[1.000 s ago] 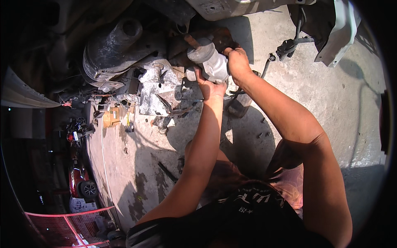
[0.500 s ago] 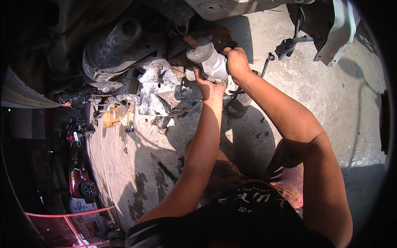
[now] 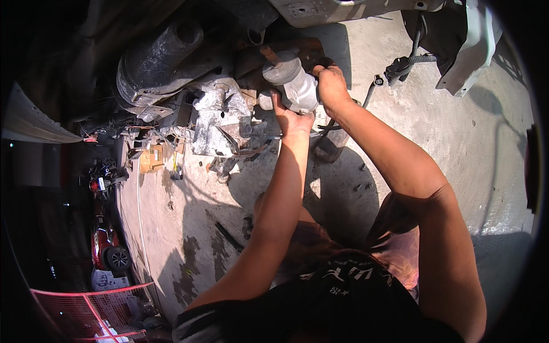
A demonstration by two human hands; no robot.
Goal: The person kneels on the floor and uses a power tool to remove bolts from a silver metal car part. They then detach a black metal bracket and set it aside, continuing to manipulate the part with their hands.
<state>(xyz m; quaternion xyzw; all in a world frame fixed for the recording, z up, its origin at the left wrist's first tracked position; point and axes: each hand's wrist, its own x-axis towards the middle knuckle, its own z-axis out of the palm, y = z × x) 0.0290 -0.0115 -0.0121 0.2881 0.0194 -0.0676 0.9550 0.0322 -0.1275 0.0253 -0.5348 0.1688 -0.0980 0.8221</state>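
A grey cast-metal cylindrical part (image 3: 290,77) with a rusty stud (image 3: 269,54) at its upper end stands tilted among the car's underparts. My left hand (image 3: 294,119) cups it from below, its thumb up along the side and the other fingers hidden behind it. Close against the part's right side is my right hand (image 3: 333,90), with fingers curled in by a small dark rounded end (image 3: 326,61). What those fingers grip is mostly hidden. Left of the part sits a dirty whitish metal housing (image 3: 220,123).
A dark tube-like metal arm (image 3: 163,57) and a body panel (image 3: 354,8) hang overhead. Corrugated wiring (image 3: 409,66) dangles at the right. A block (image 3: 331,146) stands on the concrete below my hands. At the left are a cardboard box (image 3: 151,159) and red mesh fencing (image 3: 94,308).
The view has shifted slightly, so the metal part and the car parts around it sit a little farther right. Both hands keep their places on or beside the part.
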